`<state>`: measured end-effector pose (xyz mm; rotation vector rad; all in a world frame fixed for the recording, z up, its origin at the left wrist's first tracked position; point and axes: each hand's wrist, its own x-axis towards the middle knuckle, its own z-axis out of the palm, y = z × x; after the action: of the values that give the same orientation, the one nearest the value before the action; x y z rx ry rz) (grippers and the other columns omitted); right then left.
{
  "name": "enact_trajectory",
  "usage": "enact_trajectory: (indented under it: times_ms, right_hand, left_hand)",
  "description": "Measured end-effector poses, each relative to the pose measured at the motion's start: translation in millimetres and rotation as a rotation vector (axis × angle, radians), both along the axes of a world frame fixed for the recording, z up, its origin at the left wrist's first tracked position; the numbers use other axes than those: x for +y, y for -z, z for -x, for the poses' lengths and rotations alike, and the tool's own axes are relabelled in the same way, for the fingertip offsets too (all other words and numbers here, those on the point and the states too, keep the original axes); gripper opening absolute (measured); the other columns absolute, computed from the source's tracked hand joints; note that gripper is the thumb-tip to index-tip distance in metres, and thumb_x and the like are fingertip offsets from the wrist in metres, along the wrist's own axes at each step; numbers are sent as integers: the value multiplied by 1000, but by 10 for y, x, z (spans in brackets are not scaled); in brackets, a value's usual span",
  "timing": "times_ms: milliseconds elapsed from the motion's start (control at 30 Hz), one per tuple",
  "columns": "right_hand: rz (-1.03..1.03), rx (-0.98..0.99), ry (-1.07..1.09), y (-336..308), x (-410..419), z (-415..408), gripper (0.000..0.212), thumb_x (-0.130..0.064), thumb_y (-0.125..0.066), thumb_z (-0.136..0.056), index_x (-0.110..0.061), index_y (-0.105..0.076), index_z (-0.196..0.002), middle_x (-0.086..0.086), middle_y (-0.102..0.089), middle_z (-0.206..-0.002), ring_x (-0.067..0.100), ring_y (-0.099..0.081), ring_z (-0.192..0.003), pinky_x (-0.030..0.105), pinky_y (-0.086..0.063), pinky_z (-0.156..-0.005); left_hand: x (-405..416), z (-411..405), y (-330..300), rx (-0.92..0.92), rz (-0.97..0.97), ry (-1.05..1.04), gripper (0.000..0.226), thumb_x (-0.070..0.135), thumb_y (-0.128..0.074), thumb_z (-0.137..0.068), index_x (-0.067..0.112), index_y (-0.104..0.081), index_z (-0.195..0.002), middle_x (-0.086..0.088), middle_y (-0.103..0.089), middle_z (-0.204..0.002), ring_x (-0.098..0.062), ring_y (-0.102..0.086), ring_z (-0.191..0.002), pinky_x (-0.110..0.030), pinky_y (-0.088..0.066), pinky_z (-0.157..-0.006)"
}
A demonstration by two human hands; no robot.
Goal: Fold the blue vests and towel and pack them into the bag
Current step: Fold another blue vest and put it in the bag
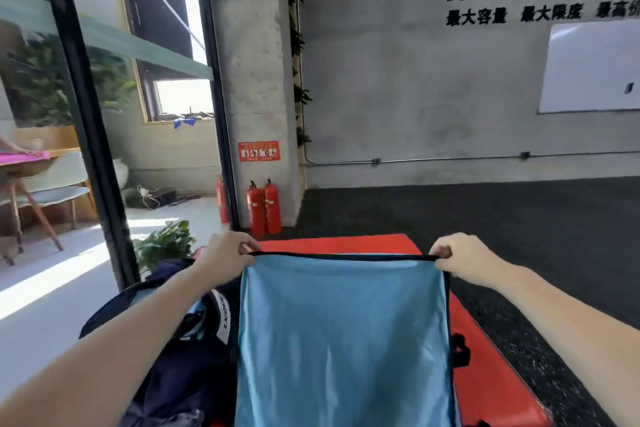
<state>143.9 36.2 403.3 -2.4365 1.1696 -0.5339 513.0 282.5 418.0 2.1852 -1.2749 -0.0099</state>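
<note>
A light blue towel with a dark trimmed edge hangs in front of me, stretched flat. My left hand pinches its top left corner and my right hand pinches its top right corner, both held up above an orange mat. A dark navy bag lies open at the lower left, partly behind my left forearm, with light blue fabric showing inside it. The towel hides the middle of the mat.
Two red fire extinguishers stand by a concrete pillar beyond the mat. A potted plant sits left of the mat beside a black glass-door frame. Dark carpet stretches to the right.
</note>
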Motion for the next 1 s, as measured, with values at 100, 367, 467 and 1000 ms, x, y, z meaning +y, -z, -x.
enact_trajectory:
  times_ms: [100,367,467,1000]
  right_hand:
    - [-243,8,72,412,-182,-169,22,9,-52,-82,-6,-68,-89,8,-72,-63,14,-70,-52,23,-53,-52]
    - [-335,-147,65,923,-629,-428,4,3,-71,-85,6,-70,-83,24,-69,-70,27,-73,-60,29,-53,-46]
    - [-288,-164,85,1004,-821,-528,6,0,-69,-87,1,-72,-83,23,-71,-71,27,-74,-61,29,-53,-45]
    - [190,-406,170,-430,-1718,-1162,14,-25,-66,-95,-12,-72,-91,3,-72,-88,23,-64,-86,34,-45,-83]
  left_hand:
    - [-237,-101,402,52,-102,-36,17,5,-68,-78,13,-77,-90,0,-72,-68,-17,-70,-63,-28,-57,-64]
    - [-763,-396,1012,196,-24,-60,7,-1,-68,-77,-6,-68,-72,0,-63,-55,-18,-60,-48,-38,-58,-62]
    - [-964,-602,1226,200,32,-78,6,-8,-62,-78,-12,-62,-74,-9,-58,-61,-25,-54,-53,-43,-52,-53]
    - [-2103,-890,-569,-109,439,-109,9,13,-60,-91,16,-64,-84,-4,-65,-82,-24,-57,-79,-36,-45,-75]
